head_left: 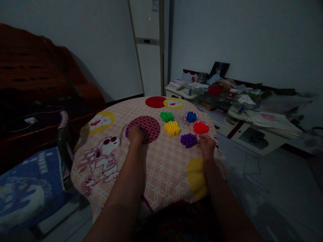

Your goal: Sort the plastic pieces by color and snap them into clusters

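My left hand (136,135) rests over the dark red dotted circle on the tablecloth, fingers curled down around some purple beads (127,133) that peek out beside it. Most of what it covers is hidden. At the right, my right hand (207,146) has thumb and finger pinched together by the right edge of a purple bead cluster (188,140); anything in the pinch is too small to make out. Just behind that cluster lie a red bead cluster (201,127) and a yellow one, the yellow bead cluster (172,128). Farther back are the green bead cluster (167,116) and the blue bead cluster (191,117).
A patterned cloth covers the round table (161,168). To the left stand a chair with a blue cushion (32,185) and a wooden sofa (37,67). Beyond the table's right edge, a low cabinet (252,134) carries papers, a red bowl (215,90) and a cup (232,93).
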Available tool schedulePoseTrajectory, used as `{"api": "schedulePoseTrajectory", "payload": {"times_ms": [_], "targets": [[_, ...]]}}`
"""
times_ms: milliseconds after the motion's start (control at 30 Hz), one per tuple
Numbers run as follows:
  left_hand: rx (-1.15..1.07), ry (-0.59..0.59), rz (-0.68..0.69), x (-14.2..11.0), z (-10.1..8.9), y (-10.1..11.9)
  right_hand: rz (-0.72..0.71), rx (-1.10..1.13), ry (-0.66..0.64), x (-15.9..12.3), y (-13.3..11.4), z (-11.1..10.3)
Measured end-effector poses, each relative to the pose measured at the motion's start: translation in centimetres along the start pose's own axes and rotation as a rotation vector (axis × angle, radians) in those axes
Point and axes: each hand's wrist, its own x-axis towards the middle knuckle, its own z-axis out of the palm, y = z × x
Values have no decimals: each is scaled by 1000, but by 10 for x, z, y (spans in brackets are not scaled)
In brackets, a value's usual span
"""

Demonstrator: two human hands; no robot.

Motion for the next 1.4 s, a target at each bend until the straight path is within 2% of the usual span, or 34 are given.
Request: {"api": "schedulePoseTrajectory", "payload": {"times_ms": [133,267,433,567,667,833,1067,1267,1400], "targets": [[-93,45,123,-5,-2,19,-33,-19,-3,2,3,0],[-191,-7,302,-21,-3,61,-35,-20,-7,2,4,0],[-366,-115,655,-70,1,118,-16,-5,-4,1,1,0],[-326,-269,829,-108,14,143,-39,-15,5,1,1,0],[-247,-340,852,-122,26,150,-79,-58,16,3,4,-1],[-130,-392,849,-128,36,160,-128,-111,35,6,8,-2],[-116,-338,847,-131,57,161,-138,-125,35,5,6,-2],[-129,-372,782,-130,45,159,-122,-104,20,6,8,-1],[-101,-375,789,-128,42,156,-110,-91,34,5,6,-2]]}}
